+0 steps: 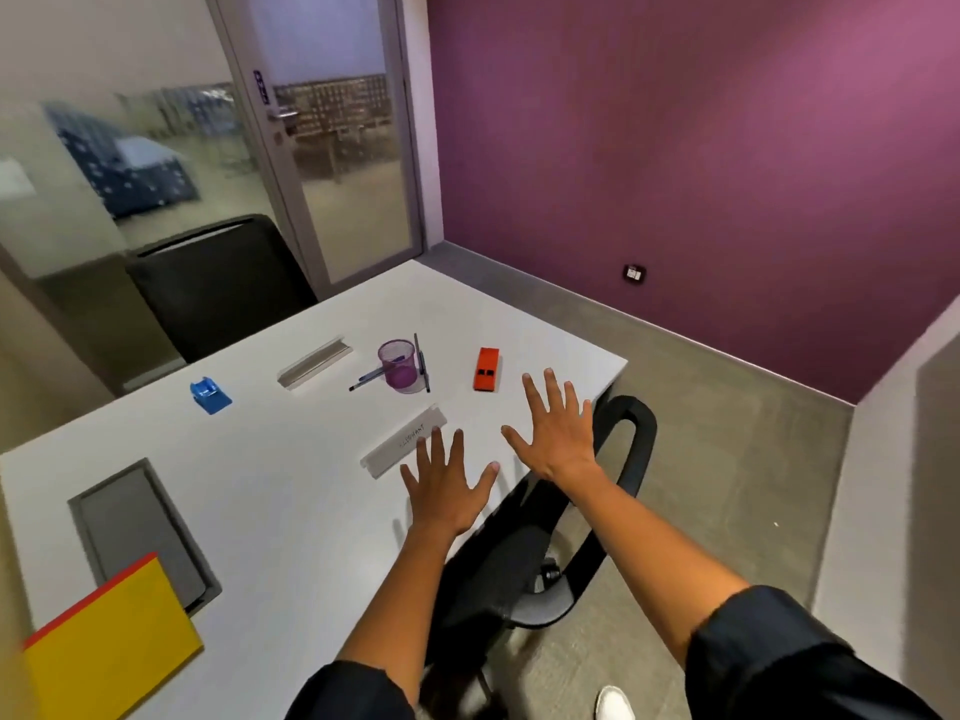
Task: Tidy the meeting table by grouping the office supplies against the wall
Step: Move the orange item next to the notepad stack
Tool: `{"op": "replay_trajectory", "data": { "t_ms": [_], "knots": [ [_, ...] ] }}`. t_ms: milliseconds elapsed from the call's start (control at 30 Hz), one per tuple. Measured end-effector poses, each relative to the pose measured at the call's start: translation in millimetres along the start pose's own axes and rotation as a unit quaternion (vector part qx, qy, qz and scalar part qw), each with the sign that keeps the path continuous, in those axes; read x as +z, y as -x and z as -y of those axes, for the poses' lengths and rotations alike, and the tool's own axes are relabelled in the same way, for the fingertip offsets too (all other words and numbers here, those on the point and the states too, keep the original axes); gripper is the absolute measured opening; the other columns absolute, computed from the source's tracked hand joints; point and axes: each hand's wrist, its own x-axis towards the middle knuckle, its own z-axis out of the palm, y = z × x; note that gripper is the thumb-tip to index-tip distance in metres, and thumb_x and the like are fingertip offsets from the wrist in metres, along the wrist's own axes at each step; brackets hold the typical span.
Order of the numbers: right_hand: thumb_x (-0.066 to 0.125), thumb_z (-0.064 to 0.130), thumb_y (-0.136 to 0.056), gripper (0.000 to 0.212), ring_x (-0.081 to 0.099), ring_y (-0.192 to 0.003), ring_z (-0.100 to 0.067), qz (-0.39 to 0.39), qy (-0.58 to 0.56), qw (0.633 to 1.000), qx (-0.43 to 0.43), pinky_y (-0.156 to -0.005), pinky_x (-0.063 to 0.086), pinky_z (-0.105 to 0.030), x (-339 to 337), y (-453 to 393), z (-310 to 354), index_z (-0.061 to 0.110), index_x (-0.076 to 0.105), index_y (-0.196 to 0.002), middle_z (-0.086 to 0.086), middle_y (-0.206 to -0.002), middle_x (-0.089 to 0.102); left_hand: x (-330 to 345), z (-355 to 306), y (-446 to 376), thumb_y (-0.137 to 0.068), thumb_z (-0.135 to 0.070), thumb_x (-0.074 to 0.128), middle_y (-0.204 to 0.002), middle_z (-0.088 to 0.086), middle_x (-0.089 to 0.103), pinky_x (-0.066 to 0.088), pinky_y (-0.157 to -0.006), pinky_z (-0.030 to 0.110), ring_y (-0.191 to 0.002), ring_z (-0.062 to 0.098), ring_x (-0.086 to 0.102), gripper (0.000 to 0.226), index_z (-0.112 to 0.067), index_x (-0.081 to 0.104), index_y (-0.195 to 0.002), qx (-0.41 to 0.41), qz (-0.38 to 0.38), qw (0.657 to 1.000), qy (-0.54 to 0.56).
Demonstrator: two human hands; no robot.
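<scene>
White table (291, 511), both hands spread flat, holding nothing.
Left hand (445, 490) could take the near nameplate (404, 448) first (lying flat), right hand (558, 427) the orange stapler (487, 370).

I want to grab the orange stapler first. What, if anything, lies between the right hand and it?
Nothing visible does. The right hand hovers open just short of the orange stapler, with only bare table between them.
</scene>
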Motion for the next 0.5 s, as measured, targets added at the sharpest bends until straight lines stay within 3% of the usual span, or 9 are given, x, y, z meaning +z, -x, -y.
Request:
{"op": "replay_trajectory", "data": {
  "t_ms": [233,500],
  "knots": [
    [0.028,0.075,-0.088,0.085,-0.002,-0.151,-0.035,-0.001,-0.007,1.0,0.003,-0.118,0.007,-0.058,2.4,-52.2,-49.3,0.036,-0.011,-0.152,-0.003,-0.163,-0.012,12.8,-47.3,-48.9,-0.083,-0.079,0.021,-0.162,0.002,-0.011,-0.002,-0.117,0.057,-0.15,0.029,-0.01,0.086,-0.033,0.0,-0.152,-0.004,0.003,1.0,-0.004],
    [0.04,0.069,-0.088,0.089,-0.002,-0.151,-0.036,0.039,-0.02,0.996,-0.078,-0.118,0.007,-0.058,32.3,-178.5,-93.2,0.034,-0.012,-0.152,-0.004,-0.163,-0.014,43.4,-87.8,-142.3,-0.084,-0.078,0.022,-0.162,0.003,-0.013,-0.003,-0.117,0.058,-0.149,0.028,-0.013,0.087,-0.032,-0.002,-0.153,-0.087,0.011,0.996,-0.004]
  ]
}}
